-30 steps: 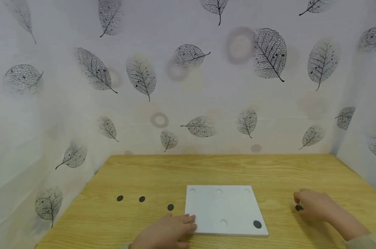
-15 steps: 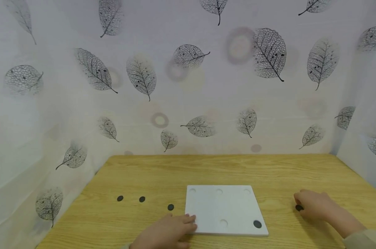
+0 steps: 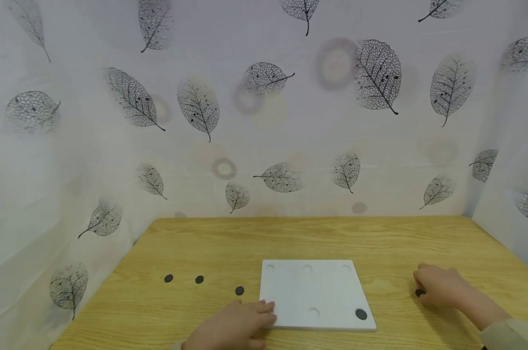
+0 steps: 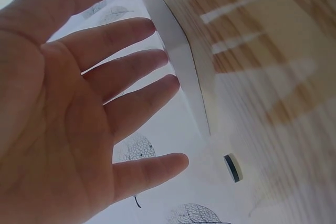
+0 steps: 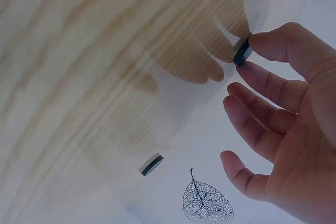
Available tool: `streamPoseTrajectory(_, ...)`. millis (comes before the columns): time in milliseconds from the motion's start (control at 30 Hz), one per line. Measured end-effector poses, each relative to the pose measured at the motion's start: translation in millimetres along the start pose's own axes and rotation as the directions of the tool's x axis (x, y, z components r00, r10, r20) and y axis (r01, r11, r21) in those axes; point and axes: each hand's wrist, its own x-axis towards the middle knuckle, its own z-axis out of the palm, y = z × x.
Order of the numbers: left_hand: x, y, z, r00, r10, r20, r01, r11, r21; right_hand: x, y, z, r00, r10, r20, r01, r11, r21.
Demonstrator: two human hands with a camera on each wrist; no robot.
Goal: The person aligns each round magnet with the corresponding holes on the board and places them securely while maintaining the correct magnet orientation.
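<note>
Right hand [image 3: 440,288] pinched a black disc [image 5: 243,52] at the table [image 3: 229,243], right of the board [image 3: 305,294]. Left hand [image 3: 235,323], fingers spread, touched the board's near-left corner. Near-right corner bore another disc [image 3: 361,314]; three more lay left.

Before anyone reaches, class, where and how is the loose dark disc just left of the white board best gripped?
The loose dark disc lies thin and flat on the table, its rim apart from the white board and left hand, so pinching opposite edges from above looks best.
</note>
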Motion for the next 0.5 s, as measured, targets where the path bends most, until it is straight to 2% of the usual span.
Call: streamPoseTrajectory(500, 0.7, -0.2, 0.8, 1.0, -0.002, 0.006, 0.002, 1.0, -0.001, -0.4, 2.8, 1.2, 0.998, -0.044, -0.038, 0.041, 0.996, -0.075)
